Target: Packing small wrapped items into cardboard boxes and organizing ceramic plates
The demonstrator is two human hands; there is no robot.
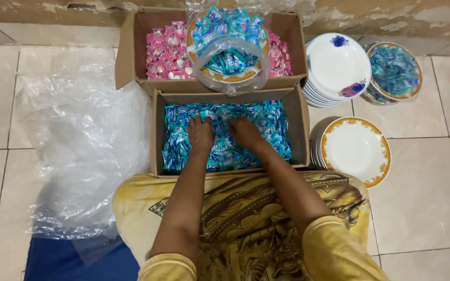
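A cardboard box (300,122) right in front of me is filled with small blue-wrapped candies (272,117). Both hands are plunged into that pile, fingers curled into the wrappers. My left hand (200,133) is at the middle of the box and my right hand (244,131) is just beside it, nearly touching. Behind this box, a second cardboard box (131,49) holds pink-wrapped candies (165,54). On top of it rests a gold-rimmed plate (225,78) heaped with blue candies inside a clear plastic bag (230,57).
A stack of white plates with a blue flower (338,65) stands at the right, beside a plate loaded with blue candies (395,71). An empty gold-rimmed plate stack (356,150) lies nearer. Crumpled clear plastic sheeting (84,145) covers the tiled floor at left. A yellow patterned cloth (246,218) covers my lap.
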